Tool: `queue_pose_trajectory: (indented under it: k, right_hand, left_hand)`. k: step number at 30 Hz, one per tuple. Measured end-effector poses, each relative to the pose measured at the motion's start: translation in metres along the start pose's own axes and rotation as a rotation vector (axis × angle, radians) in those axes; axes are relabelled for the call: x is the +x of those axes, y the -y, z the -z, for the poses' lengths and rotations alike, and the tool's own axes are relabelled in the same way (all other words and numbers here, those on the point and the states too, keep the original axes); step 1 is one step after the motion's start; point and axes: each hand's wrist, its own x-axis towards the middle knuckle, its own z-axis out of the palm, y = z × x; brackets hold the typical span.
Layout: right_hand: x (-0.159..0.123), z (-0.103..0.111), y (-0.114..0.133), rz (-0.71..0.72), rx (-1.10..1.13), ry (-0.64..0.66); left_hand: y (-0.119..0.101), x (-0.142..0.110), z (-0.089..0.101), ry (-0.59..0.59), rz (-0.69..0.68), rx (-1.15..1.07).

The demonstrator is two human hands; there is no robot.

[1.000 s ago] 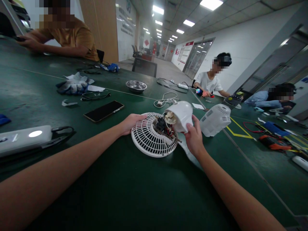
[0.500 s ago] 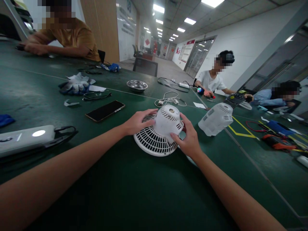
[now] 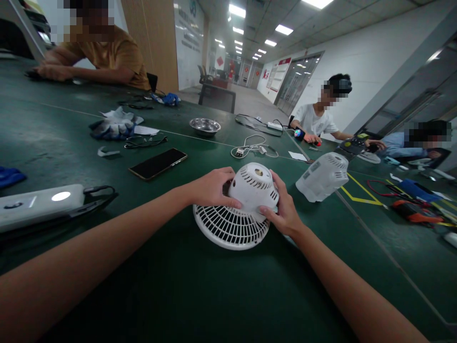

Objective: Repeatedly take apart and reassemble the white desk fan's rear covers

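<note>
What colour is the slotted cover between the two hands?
The slotted cover is white, seen in the head view.

can't read a single word here tbh; the pale wall panel at the back has a logo with rows of grey lettering below it, all too blurry to make out; red diamond signs show further back, too small to tell what's on them; the notice board on the right-hand wall has a red top strip and print that's just mush; the white housing on the worktop has a greyish patch, can't tell if it's a label
</note>
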Motion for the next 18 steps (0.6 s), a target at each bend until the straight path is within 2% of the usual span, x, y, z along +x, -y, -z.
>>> queue_pose_trajectory:
  k: [6,18]
  right_hand:
    - [0.000,-0.002,0.002,0.019,-0.075,-0.057]
    - [0.008,0.003,0.011,-0.078,-0.029,0.017]
  left_hand:
    - [-0.001,-0.001,0.002,0.032,0.009,-0.045]
    - [-0.004,-0.001,0.002,0.055,0.089,-0.093]
